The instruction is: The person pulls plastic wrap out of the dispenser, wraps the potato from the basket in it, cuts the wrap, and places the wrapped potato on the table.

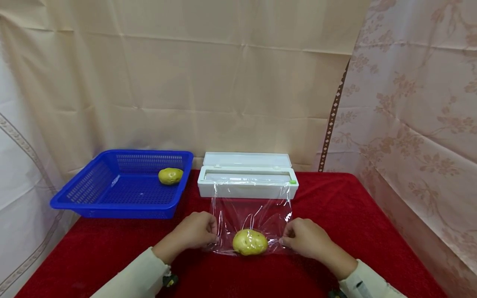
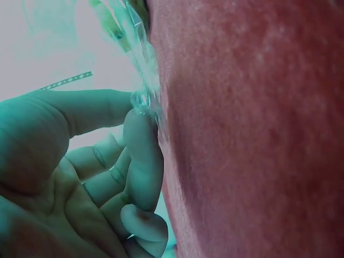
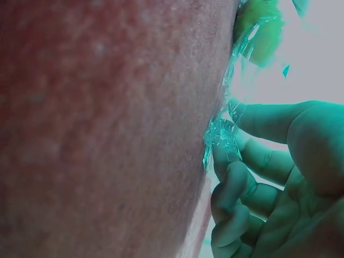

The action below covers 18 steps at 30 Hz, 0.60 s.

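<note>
A sheet of clear plastic wrap (image 1: 238,211) runs from a white wrap dispenser (image 1: 247,189) toward me over the red cloth. Near its front edge a yellow potato (image 1: 250,242) lies with the film around it, glints showing over its skin. My left hand (image 1: 199,230) pinches the front left corner of the wrap between thumb and index finger, also plain in the left wrist view. On the other side my right hand (image 1: 306,236) pinches the front right corner, where the right wrist view shows the film (image 3: 221,137) bunched at the fingertips.
The dispenser's lid (image 1: 246,159) stands raised at the back, with a small green piece (image 1: 293,182) on its right end. To the left, a blue plastic basket (image 1: 130,211) holds another potato (image 1: 170,176). Curtains (image 1: 223,82) hang behind the red-covered table (image 1: 335,198).
</note>
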Each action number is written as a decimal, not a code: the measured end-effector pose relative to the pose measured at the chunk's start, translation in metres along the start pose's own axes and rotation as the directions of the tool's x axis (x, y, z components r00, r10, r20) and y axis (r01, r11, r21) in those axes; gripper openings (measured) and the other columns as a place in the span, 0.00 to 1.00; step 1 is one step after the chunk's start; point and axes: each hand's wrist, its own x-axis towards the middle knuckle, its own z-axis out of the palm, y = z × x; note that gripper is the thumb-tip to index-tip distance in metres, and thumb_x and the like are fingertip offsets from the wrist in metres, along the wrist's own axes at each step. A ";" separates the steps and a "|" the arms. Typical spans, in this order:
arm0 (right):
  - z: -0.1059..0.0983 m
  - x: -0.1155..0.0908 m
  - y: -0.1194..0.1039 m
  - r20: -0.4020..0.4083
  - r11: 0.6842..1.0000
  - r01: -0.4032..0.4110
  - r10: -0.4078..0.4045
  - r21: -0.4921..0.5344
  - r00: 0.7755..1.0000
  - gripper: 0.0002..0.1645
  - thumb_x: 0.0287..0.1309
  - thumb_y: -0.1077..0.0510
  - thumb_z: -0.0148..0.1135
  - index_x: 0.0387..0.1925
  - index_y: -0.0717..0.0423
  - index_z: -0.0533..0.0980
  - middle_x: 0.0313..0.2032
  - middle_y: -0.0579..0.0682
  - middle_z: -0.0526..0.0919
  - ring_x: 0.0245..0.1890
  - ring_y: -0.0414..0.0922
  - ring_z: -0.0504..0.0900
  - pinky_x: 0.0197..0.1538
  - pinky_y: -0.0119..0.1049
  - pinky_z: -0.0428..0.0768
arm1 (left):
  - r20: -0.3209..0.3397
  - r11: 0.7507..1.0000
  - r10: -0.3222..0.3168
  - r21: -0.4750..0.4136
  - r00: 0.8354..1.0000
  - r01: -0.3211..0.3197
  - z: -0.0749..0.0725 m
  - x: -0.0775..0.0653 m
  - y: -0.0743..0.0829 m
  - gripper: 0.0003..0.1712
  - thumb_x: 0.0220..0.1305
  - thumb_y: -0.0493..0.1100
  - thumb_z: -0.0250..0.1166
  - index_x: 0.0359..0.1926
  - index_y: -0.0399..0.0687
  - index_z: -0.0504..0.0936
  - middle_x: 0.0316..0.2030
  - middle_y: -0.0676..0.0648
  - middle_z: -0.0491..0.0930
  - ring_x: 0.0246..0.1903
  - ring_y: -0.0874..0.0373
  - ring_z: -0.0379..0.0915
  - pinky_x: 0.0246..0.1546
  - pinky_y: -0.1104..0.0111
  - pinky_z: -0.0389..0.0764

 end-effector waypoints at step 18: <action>-0.013 -0.009 -0.002 -0.038 0.975 0.168 -0.165 0.144 0.986 0.09 0.58 0.60 0.73 0.30 0.42 0.80 0.24 0.35 0.78 0.25 0.34 0.76 0.30 0.30 0.77 | -0.120 0.992 0.113 0.076 0.986 -0.104 -0.015 -0.020 0.018 0.08 0.52 0.38 0.69 0.27 0.59 0.82 0.22 0.62 0.77 0.23 0.66 0.70 0.25 0.68 0.72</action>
